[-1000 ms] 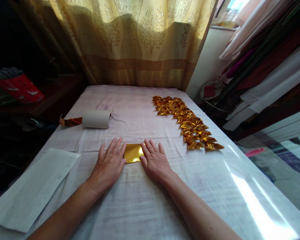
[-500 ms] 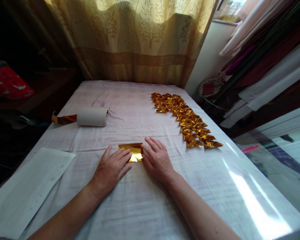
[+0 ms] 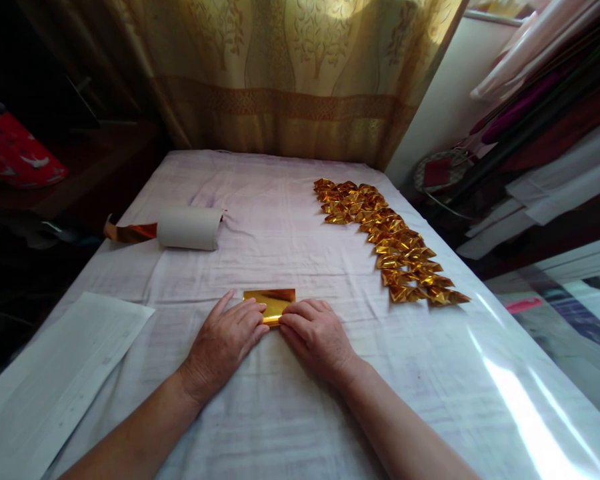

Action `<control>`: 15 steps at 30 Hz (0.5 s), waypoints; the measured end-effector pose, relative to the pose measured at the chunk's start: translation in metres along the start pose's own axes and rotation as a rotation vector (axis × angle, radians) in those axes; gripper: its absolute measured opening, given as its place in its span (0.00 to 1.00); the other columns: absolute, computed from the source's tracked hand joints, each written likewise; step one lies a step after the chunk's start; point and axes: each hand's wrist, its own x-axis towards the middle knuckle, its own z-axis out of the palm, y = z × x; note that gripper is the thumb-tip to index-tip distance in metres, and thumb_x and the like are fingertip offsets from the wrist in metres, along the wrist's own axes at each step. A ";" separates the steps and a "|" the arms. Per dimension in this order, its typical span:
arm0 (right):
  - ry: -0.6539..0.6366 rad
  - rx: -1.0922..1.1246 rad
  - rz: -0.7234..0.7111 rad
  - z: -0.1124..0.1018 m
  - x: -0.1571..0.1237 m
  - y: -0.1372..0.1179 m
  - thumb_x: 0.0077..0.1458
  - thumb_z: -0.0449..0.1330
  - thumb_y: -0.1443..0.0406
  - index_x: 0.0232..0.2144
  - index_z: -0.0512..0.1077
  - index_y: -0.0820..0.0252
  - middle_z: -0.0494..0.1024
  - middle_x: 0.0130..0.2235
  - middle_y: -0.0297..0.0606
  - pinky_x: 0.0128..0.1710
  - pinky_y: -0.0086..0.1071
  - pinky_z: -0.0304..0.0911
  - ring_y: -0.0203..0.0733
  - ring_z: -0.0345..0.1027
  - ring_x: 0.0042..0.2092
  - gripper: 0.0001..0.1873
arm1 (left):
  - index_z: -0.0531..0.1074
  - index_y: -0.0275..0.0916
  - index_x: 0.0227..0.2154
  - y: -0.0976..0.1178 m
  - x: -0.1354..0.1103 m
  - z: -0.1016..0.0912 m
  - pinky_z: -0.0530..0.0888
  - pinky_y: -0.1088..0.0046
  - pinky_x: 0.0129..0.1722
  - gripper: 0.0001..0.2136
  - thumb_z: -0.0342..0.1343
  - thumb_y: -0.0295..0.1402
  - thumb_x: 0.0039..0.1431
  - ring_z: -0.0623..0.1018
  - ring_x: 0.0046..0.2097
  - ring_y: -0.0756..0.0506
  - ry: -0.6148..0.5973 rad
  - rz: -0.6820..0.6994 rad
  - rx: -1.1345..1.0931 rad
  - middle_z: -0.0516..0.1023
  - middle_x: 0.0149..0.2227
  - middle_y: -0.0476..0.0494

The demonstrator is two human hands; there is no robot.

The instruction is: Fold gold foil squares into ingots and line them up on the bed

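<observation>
A small rectangle of shiny gold foil paper lies on the cloth in front of me, its near edge folded into a narrow band. My left hand grips the left part of that edge between thumb and fingers. On the right part, my right hand pinches the same edge, fingers curled. The fingers hide both ends of the fold. Folded gold foil pieces with pointed ends are lined up in slanting rows to the right, apart from my hands.
A grey-white roll with an orange-gold foil strip at its left end lies at the back left. A flat white sheet rests at the front left of the cloth-covered surface. Behind hangs a gold curtain; clothes hang at right.
My right hand has moved from lying loosely by the foil's right end to pinching its near edge. That edge now shows a folded band. The view has shifted slightly.
</observation>
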 end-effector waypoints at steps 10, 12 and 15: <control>0.120 0.129 0.127 0.003 0.000 0.001 0.63 0.57 0.65 0.32 0.75 0.57 0.78 0.37 0.39 0.42 0.37 0.62 0.43 0.69 0.39 0.09 | 0.76 0.44 0.31 -0.021 0.003 -0.011 0.63 0.53 0.59 0.10 0.53 0.40 0.65 0.77 0.47 0.43 0.003 -0.118 -0.209 0.80 0.42 0.47; 0.115 0.128 0.148 0.002 -0.001 0.003 0.63 0.55 0.66 0.33 0.75 0.57 0.77 0.37 0.39 0.42 0.37 0.62 0.43 0.69 0.40 0.09 | 0.76 0.43 0.29 -0.021 0.004 -0.011 0.64 0.54 0.58 0.11 0.54 0.40 0.64 0.77 0.45 0.43 0.017 -0.169 -0.203 0.79 0.41 0.46; 0.127 0.100 0.184 0.001 -0.001 0.005 0.63 0.54 0.65 0.33 0.74 0.58 0.77 0.37 0.40 0.42 0.37 0.60 0.44 0.68 0.40 0.10 | 0.74 0.42 0.27 -0.018 0.006 -0.010 0.66 0.56 0.55 0.12 0.55 0.40 0.64 0.75 0.45 0.42 0.037 -0.226 -0.191 0.78 0.42 0.45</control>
